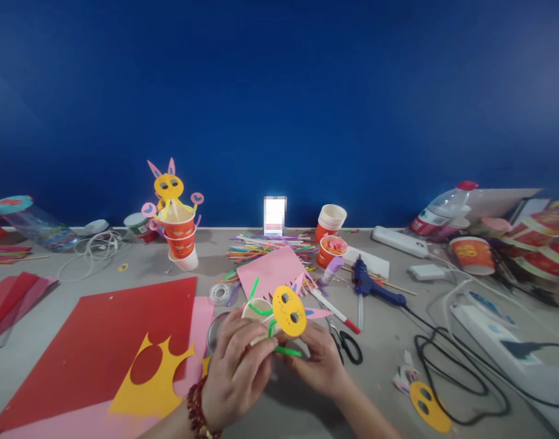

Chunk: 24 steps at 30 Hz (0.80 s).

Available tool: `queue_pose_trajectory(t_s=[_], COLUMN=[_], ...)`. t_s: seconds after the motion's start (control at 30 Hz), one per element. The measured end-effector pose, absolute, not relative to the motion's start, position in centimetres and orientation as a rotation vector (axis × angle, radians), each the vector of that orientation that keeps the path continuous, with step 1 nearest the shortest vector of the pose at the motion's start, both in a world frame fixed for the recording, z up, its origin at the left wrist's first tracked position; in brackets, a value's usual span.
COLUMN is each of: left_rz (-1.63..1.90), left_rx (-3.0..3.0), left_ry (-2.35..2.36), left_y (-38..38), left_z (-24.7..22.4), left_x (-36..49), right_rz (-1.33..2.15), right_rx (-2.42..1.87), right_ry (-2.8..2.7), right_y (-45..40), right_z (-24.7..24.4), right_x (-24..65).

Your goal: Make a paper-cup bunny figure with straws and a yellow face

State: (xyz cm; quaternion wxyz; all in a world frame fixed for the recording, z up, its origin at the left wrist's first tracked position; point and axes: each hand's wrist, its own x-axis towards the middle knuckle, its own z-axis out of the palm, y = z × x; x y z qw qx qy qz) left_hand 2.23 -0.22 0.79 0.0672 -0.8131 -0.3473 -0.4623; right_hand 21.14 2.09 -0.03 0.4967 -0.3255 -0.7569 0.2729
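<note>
My left hand (240,363), with a red bead bracelet at the wrist, is closed around a paper cup (256,310) near the table's front middle. Green pipe cleaners (288,352) stick out of the cup. A yellow paper bunny face (289,311) with pink ears is fixed at its right side and tilts to the right. My right hand (318,360) grips the cup's lower right side, its fingertips partly hidden behind the face. The cup's lower part is covered by my hands.
Red paper (96,347) and cut yellow paper (151,390) lie at left. Stacked bunny cups (181,231) stand behind. At right are scissors (350,347), a marker (337,310), a blue glue gun (375,289), a power strip (499,341), black cable and another yellow face (429,406).
</note>
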Motion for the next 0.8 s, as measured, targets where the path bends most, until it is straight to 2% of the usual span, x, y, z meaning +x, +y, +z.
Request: queue_pose_trajectory(t_s=[0.6,0.8], left_rz=[-1.356,-1.471], left_rx=[-2.457,-2.404], left_ry=[-1.068,-1.190], left_y=[-0.4,-0.3], left_z=[0.9,-0.1], left_x=[2.2,2.0], right_rz=[0.738,0.824], right_rx=[-0.815,-0.791], right_ry=[-1.842,-1.746], right_y=[1.9,2.1], right_z=[-0.4,0.3], right_x=[21.2,20.9])
